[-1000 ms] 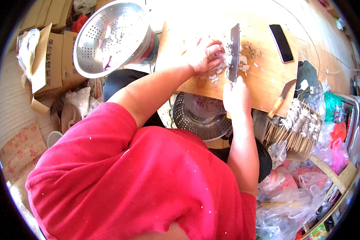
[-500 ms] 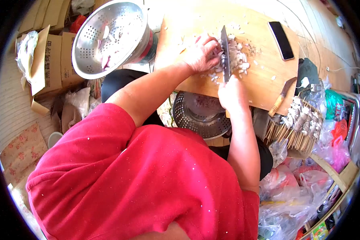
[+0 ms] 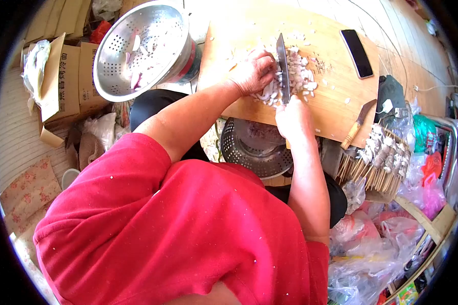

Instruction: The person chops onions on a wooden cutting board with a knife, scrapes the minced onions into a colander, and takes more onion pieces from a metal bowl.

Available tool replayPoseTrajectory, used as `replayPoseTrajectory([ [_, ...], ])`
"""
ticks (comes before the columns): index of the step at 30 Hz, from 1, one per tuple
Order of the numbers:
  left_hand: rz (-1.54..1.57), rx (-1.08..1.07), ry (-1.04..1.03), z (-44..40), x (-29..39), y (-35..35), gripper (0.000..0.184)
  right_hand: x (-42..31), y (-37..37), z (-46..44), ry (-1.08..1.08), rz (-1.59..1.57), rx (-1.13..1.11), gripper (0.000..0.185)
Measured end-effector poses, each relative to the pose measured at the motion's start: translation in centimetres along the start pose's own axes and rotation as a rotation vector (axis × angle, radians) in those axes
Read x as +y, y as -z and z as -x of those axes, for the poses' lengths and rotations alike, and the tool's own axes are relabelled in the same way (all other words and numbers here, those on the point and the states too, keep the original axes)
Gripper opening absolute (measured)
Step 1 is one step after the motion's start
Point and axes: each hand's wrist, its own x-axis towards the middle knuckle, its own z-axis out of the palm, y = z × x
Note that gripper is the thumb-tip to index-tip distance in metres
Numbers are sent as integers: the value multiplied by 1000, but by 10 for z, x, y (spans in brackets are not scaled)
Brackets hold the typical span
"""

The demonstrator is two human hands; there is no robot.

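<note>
On the wooden board [image 3: 336,107], my right hand [image 3: 294,118] is wrapped round the handle of a wide-bladed cleaver [image 3: 283,68], whose blade points away from me. Just left of the blade, my left hand [image 3: 254,73] has its fingers curled down over pale chopped pieces that look like onion. What lies under those fingers is hidden. More chopped pieces [image 3: 301,76] are spread to the right of the blade. A tilted metal colander [image 3: 112,61] at the upper left holds some purple and white pieces.
A phone [image 3: 356,53] and a small wooden-handled knife [image 3: 359,124] lie on the board's right side. Skewers [image 3: 381,157] stand beyond its lower right corner. A second colander [image 3: 259,160] is below the board. Cardboard boxes [image 3: 68,81] are left, plastic bags [image 3: 366,249] lower right.
The cleaver and my right hand have moved left, and the blade has tilted to point slightly left. More chopped pieces show right of the blade. My left hand stays close beside it, fingers curled.
</note>
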Motion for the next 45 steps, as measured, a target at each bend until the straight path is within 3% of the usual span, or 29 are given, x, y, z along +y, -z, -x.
replayPoseTrajectory([
  [4,51,3,115,2,4,3,12,-4,3,7,59,-37,70,30],
  [11,3,-85,235,3,4,9,12,-1,-2,2,28,-11,-2,29],
  [17,-115,-81,189,7,1,10,14,-5,-7,0,20,22,-71,29],
  [25,-84,-106,253,6,-1,9,15,-8,7,10,63,7,66,29],
  [27,-201,-24,106,-1,1,11,15,-3,14,9,33,-29,91,29],
  [32,-218,25,127,-26,-2,15,17,9,8,-3,-10,-5,9,30],
  [34,-145,-3,245,-43,-4,18,20,9,7,0,-9,-33,25,29],
  [37,-262,38,181,-53,-19,13,25,8,9,3,-16,-47,49,29],
  [39,-248,10,177,-59,-29,8,30,13,5,-2,-66,40,-34,31],
  [41,-382,-31,48,-64,-38,-3,34,14,8,-3,-55,34,-27,30],
  [43,-377,-116,43,-66,-38,-3,36,15,10,2,-89,-73,-29,29],
  [45,-315,-378,17,-66,-41,2,35,8,15,13,-77,-83,23,29],
])
